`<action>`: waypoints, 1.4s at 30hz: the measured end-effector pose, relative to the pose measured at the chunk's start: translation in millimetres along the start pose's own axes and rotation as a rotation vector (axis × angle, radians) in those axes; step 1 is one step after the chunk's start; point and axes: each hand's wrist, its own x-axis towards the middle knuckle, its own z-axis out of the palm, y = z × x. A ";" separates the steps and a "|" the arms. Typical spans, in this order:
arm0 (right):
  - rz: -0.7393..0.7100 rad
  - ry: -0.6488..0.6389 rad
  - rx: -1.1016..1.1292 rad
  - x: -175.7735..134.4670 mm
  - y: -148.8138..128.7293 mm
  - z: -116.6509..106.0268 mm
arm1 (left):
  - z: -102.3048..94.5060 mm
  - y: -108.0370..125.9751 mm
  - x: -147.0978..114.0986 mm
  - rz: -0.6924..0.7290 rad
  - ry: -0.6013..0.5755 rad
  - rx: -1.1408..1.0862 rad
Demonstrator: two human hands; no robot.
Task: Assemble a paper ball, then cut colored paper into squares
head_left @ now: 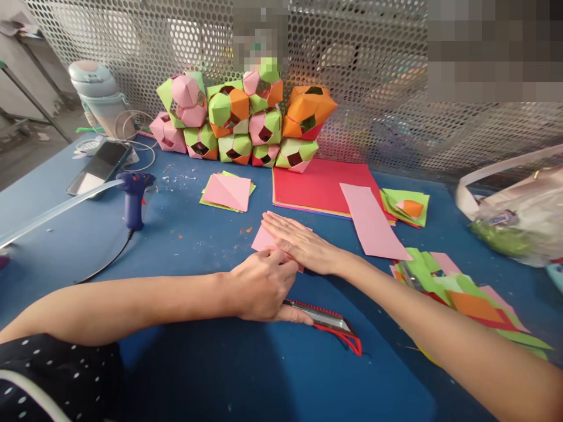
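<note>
A small pink square of paper (264, 237) lies on the blue table beneath both my hands. My right hand (305, 243) is laid flat over it, fingers stretched out to the upper left. Against the near edge of the paper, my left hand (266, 284) is closed with fingers curled and pressed on it, close to the right thumb. The left thumb points right, beside a utility knife (325, 317) with a red cord; whether it touches the knife I cannot tell. Part of the knife is hidden behind the left hand.
Folded paper balls (235, 111) are stacked against a perforated metal screen (373, 105). Pink squares (229, 191), red sheets (316, 181), a pink strip (372, 223) and paper scraps (466, 293) lie around. A glue gun (134, 202), phone (103, 167) and bottle (103, 99) are left.
</note>
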 end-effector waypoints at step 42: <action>-0.123 0.079 0.252 15.9 2.4 3.1 | 6.3 -1.1 -4.8 0.016 0.029 0.034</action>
